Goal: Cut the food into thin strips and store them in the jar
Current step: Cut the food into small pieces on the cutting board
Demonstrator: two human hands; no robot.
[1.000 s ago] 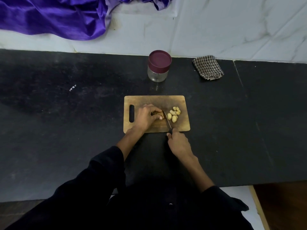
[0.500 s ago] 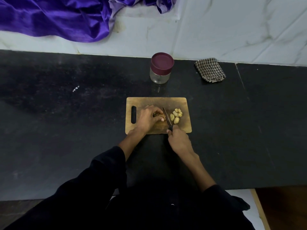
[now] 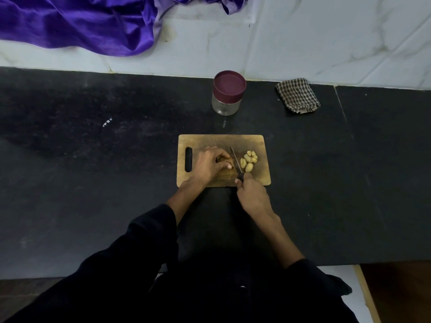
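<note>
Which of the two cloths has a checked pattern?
The small folded cloth on the black counter, right of the jar; the purple cloth is plain.

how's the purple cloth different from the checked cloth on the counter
The purple cloth is shiny, plain-coloured and large, spread loosely in folds against the white wall at the back left. The checked cloth is matte, patterned in dark and light squares, much smaller, and folded into a compact bundle on the black counter, right of the jar. Both are fabric, and neither hand touches them.
</note>
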